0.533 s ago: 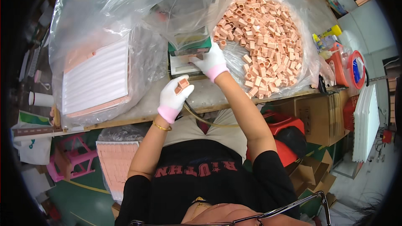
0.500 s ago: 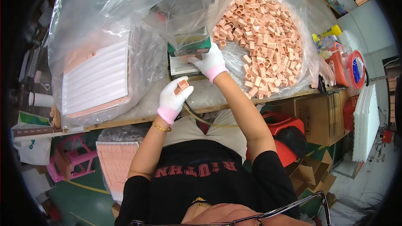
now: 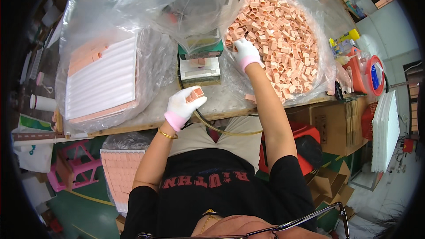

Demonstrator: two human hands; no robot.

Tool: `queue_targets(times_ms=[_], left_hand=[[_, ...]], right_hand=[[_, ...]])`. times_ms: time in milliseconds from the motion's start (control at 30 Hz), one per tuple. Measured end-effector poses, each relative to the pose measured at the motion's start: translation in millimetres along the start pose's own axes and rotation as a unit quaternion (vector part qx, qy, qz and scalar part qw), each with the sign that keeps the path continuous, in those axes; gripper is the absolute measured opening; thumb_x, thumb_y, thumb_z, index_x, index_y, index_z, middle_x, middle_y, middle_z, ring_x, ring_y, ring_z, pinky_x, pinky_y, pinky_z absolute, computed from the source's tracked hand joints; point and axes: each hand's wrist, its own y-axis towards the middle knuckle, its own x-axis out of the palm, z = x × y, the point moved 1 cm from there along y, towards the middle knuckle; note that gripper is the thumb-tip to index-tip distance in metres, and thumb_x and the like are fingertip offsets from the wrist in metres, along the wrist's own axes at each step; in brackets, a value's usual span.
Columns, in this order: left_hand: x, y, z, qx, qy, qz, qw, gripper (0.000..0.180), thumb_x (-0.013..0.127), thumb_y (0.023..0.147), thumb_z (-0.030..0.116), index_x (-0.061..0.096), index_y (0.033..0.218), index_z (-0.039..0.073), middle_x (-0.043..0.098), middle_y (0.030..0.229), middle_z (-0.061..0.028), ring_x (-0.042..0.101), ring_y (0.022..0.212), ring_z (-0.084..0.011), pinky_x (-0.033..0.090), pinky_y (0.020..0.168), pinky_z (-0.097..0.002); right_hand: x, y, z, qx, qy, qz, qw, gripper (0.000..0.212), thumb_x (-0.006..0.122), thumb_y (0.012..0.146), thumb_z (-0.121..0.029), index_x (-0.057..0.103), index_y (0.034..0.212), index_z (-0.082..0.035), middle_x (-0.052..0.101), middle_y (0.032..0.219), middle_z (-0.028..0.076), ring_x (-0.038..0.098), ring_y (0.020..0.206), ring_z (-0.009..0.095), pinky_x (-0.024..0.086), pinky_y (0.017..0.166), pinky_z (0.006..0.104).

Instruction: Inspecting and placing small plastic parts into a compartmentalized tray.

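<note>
My left hand (image 3: 181,106), in a white glove with a pink cuff, is closed on small hollow pink plastic blocks (image 3: 195,94) near the table's front edge. My right hand (image 3: 245,52), gloved the same way, is at the left edge of a big heap of such blocks (image 3: 283,40). Its fingers are curled down, and what is between them is partly hidden. Between the hands and farther back sits a small device with a green body (image 3: 201,49) and a white plate (image 3: 200,70). A pink piece (image 3: 201,61) lies on that plate.
Clear plastic sheeting (image 3: 181,0) hangs over the device. At left, a plastic bag holds stacked white ribbed trays (image 3: 104,84) and pink pieces. An orange-red basket (image 3: 375,75) stands at right. Below the table are a red stool (image 3: 305,137), cardboard boxes (image 3: 330,128) and a pink stool (image 3: 77,163).
My right hand has moved from the device's white plate rightward to the heap. My left hand still holds pink blocks, a little lower than before. The pink piece on the plate now shows uncovered.
</note>
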Motion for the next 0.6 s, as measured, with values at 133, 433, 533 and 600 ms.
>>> queue_targets(times_ms=[133, 433, 533, 600], left_hand=[[-4, 13, -19, 0.022, -0.006, 0.008, 1.000, 0.037, 0.075, 0.076, 0.019, 0.065, 0.106, -0.001, 0.068, 0.090, -0.0039, 0.061, 0.081, -0.0079, 0.049, 0.075, -0.0246], [-2, 27, 16, 0.041, 0.143, -0.055, 0.987, 0.042, 0.072, 0.074, 0.036, 0.066, 0.103, 0.006, 0.067, 0.086, -0.0130, 0.065, 0.076, -0.0197, 0.050, 0.071, -0.0291], [2, 27, 16, 0.028, 0.134, -0.080, 0.987, 0.040, 0.073, 0.075, 0.034, 0.067, 0.102, 0.006, 0.067, 0.085, -0.0112, 0.065, 0.075, -0.0170, 0.050, 0.070, -0.0282], [4, 26, 14, 0.027, 0.136, -0.087, 0.986, 0.038, 0.073, 0.075, 0.033, 0.067, 0.102, 0.005, 0.067, 0.084, -0.0097, 0.064, 0.075, -0.0144, 0.050, 0.070, -0.0273]], right_hand=[[-38, -37, -32, 0.088, 0.301, -0.010, 0.950, 0.041, 0.070, 0.075, -0.027, 0.063, 0.110, -0.007, 0.065, 0.101, 0.015, 0.062, 0.093, 0.030, 0.049, 0.084, 0.0344], [-55, -80, -85, -0.127, 0.279, -0.053, 0.950, 0.036, 0.072, 0.073, -0.028, 0.066, 0.103, -0.008, 0.062, 0.087, 0.013, 0.062, 0.082, 0.027, 0.049, 0.076, 0.0340], [-46, -88, -82, -0.158, 0.390, -0.055, 0.905, 0.036, 0.074, 0.071, -0.023, 0.066, 0.103, -0.009, 0.059, 0.082, 0.012, 0.060, 0.077, 0.027, 0.049, 0.072, 0.0342], [-43, -90, -83, -0.127, 0.389, -0.062, 0.910, 0.038, 0.076, 0.070, -0.020, 0.065, 0.104, -0.008, 0.059, 0.083, 0.011, 0.058, 0.073, 0.025, 0.048, 0.070, 0.0318]])
